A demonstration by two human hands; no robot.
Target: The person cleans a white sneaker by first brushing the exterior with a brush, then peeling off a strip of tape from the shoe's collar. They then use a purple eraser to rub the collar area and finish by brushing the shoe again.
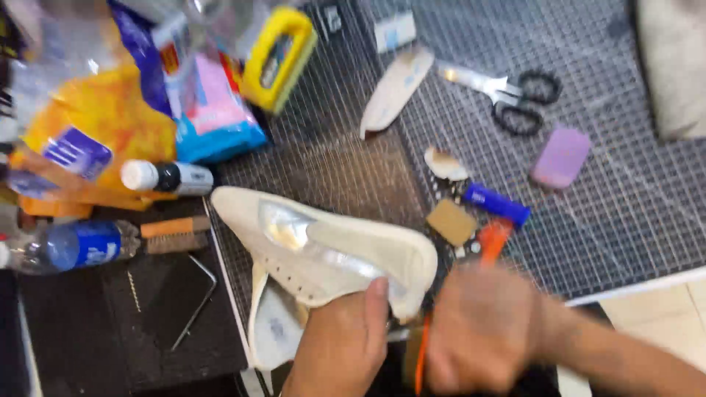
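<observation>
My left hand (346,345) grips a cream-white shoe (323,246) at its heel end, thumb pressed on the side. The shoe lies on its side across a wire mesh surface (603,191), toe pointing to the upper left. My right hand (482,331) is blurred and closed around an orange-handled tool (491,241) just right of the shoe's heel. What the tool's lower end touches is hidden.
On the mesh lie scissors (515,92), a purple block (562,156), a blue tube (498,204), a tan square pad (451,222) and an insole (396,88). At left are a yellow brush (279,55), bright packets (110,132), a blue bottle (77,245), a wooden brush (175,234).
</observation>
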